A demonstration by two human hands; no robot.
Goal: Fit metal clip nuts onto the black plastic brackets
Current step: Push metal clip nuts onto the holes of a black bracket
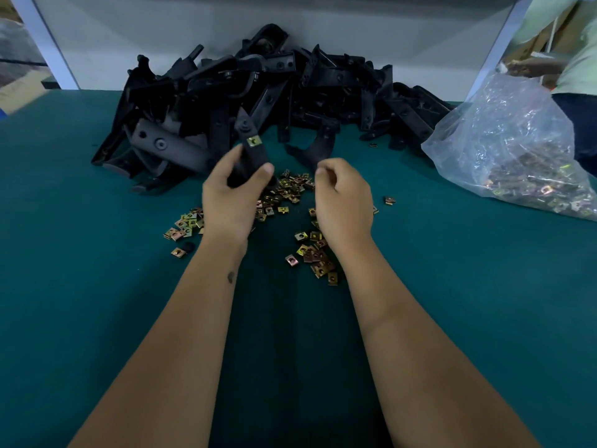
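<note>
While the left hand (234, 192) curls round a matte black plastic bracket (248, 147), holding it upright with a brassy square clip nut (254, 141) already seated near its tip, the right hand (344, 195) hovers beside it, fingers loosely curled, though whether they pinch anything I cannot tell. Loose clip nuts (290, 189) glint on the green counter (97, 286) under both hands, before a jumbled pile of brackets (258, 88).
</note>
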